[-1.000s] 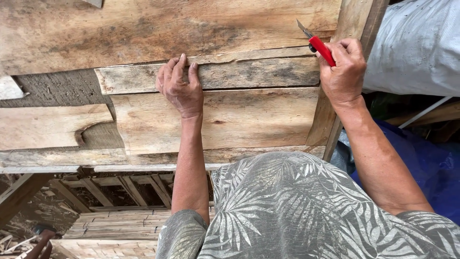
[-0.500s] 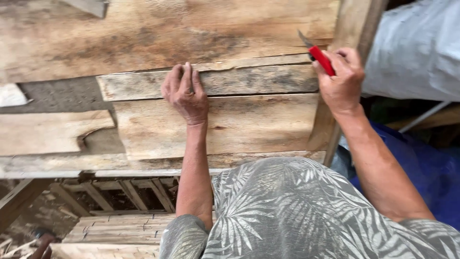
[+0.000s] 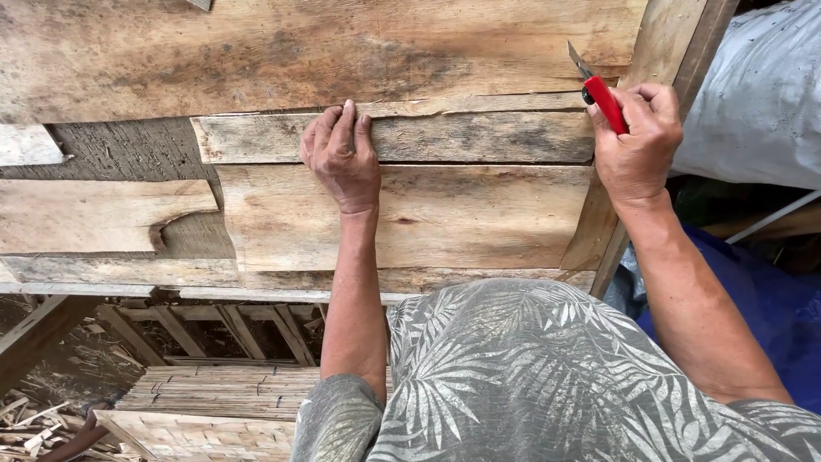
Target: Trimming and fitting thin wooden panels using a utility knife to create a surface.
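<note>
My left hand [image 3: 342, 158] lies flat, fingers together, on a narrow weathered plank [image 3: 479, 137] of a rough wooden surface, its fingertips at the plank's upper edge. My right hand [image 3: 637, 145] grips a red-handled utility knife [image 3: 599, 90] at the plank's right end. The short blade points up and left, close to the seam under the wide top board [image 3: 299, 51]. Below the narrow plank sits a broader pale plank [image 3: 479, 214]. My patterned grey shirt [image 3: 530, 376] fills the lower middle.
An upright timber post [image 3: 676, 43] borders the planks on the right. Behind it are a grey-white sack [image 3: 761, 103] and blue sheeting [image 3: 761, 308]. Lower left shows a slatted frame [image 3: 205, 334], stacked woven bamboo panels [image 3: 205, 398] and loose wood scraps [image 3: 34, 419].
My left hand slid up the plank and drew its fingers together at the upper edge. The right hand and knife hold roughly the same spot at the plank's right end.
</note>
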